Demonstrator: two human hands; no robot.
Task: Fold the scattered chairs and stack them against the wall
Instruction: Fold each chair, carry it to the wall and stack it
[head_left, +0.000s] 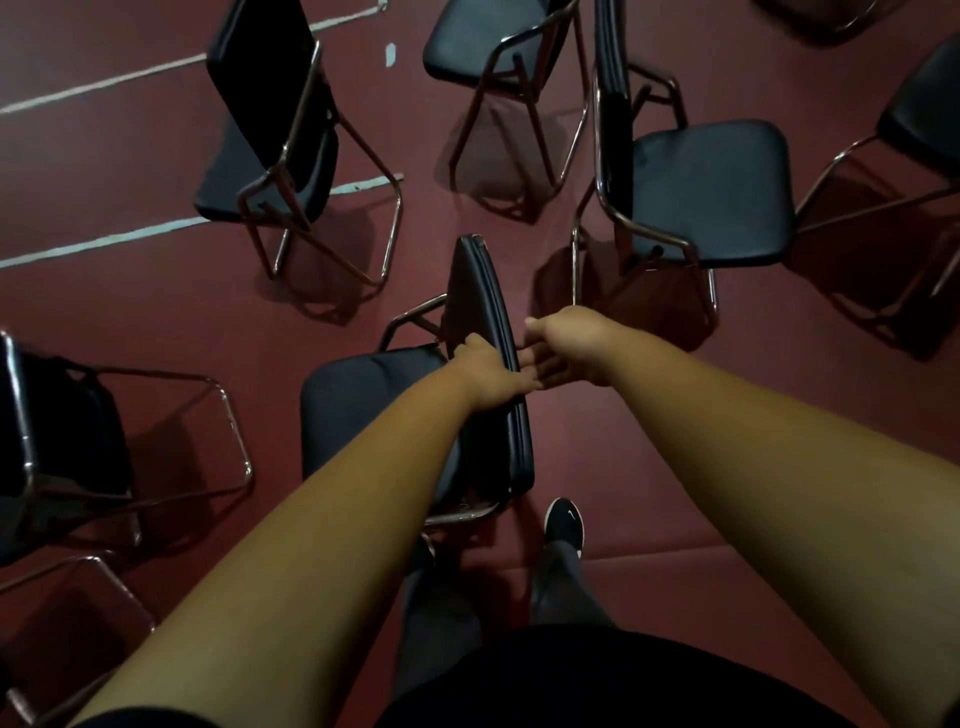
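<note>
A black padded folding chair (363, 410) with a chrome frame stands unfolded right in front of me, its backrest (480, 291) seen edge-on from above. My left hand (488, 376) grips the top edge of that backrest, fingers wrapped over it. My right hand (566, 345) is just to the right of the backrest, fingers curled and touching the fingertips of the left hand; whether it holds the backrest is unclear.
Several more unfolded black chairs surround me on the dark red floor: one at upper left (270, 140), one at top centre (483, 47), one at right (711, 192), one at far right (924, 114), one at left (57, 441). My shoe (564, 522) stands beside the near chair.
</note>
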